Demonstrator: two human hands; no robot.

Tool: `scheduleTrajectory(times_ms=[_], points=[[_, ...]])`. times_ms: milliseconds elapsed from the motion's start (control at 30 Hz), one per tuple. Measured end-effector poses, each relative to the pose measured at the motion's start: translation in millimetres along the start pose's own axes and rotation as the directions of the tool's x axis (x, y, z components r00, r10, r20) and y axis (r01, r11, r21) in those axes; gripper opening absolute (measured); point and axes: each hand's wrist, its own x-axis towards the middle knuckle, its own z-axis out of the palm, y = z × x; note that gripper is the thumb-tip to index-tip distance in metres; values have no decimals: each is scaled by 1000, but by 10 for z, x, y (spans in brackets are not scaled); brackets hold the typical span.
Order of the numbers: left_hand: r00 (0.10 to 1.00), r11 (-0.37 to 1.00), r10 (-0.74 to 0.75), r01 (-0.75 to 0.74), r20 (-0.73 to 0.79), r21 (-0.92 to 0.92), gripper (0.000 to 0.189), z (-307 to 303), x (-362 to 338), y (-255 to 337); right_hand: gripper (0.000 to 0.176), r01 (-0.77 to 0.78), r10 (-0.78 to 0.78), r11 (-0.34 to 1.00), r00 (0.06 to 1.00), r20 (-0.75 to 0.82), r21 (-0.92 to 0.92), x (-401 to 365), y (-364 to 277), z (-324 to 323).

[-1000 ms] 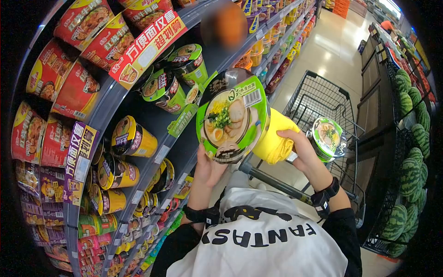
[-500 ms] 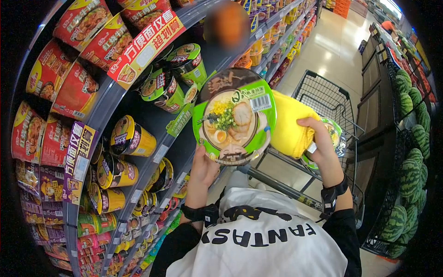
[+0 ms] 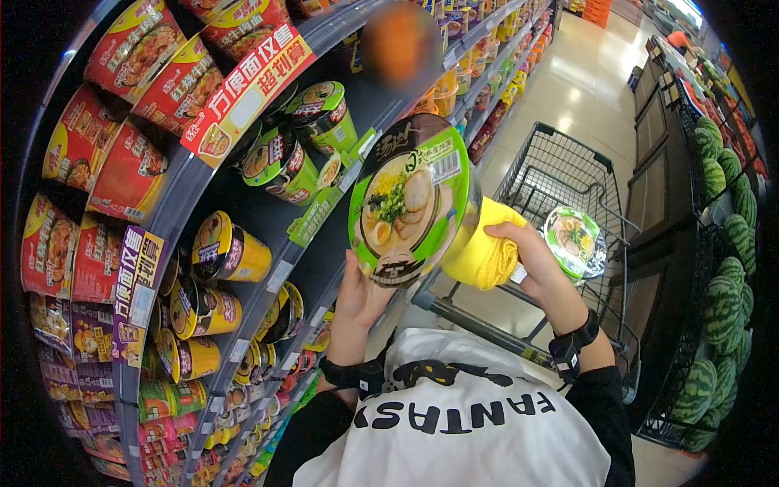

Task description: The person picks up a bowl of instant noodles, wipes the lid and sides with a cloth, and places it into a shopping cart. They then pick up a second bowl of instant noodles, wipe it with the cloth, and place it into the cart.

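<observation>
My left hand (image 3: 357,292) is closed on the lower edge of an instant noodle bowl (image 3: 389,256), held tilted with its green and brown printed lid facing me. In my right hand (image 3: 531,252) is a bunched yellow cloth (image 3: 485,264), gripped between thumb and fingers. The cloth lies against the bowl's right side, though the contact itself is partly hidden. A second noodle bowl (image 3: 572,235) with a green rim rests in the shopping cart, just right of my right hand.
A wire shopping cart (image 3: 531,166) stands ahead with its handle bar (image 3: 479,329) before me. On the left, a shelf (image 3: 272,280) carries green cup noodles (image 3: 284,166), yellow cup noodles (image 3: 231,247) and red bowls (image 3: 126,174). Watermelons (image 3: 722,312) line the right side.
My right hand and the yellow cloth have moved left and down along the bowl's side. The bowl has turned, showing more of its right wall. The bowl in the cart is less covered.
</observation>
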Motion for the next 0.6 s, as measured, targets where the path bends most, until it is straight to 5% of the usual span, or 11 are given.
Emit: scheduleTrajectory(times_ms=[233,367,433,600], points=[[993,992,121,-121,13,19,68,-55,92,-41,29,22,-21,998,1000,-11,63,-54,-164,-161],[977,968,214,-212,-1,131,70,-34,133,-29,35,234,-235,972,971,-52,-25,-118,-244,-133],[972,955,232,-224,-22,193,70,39,140,-34,37,286,-288,949,958,7,-130,-182,-320,-88],[989,989,145,-145,30,-18,65,76,215,-114,45,366,-304,885,922,239,-286,-169,-212,-164]])
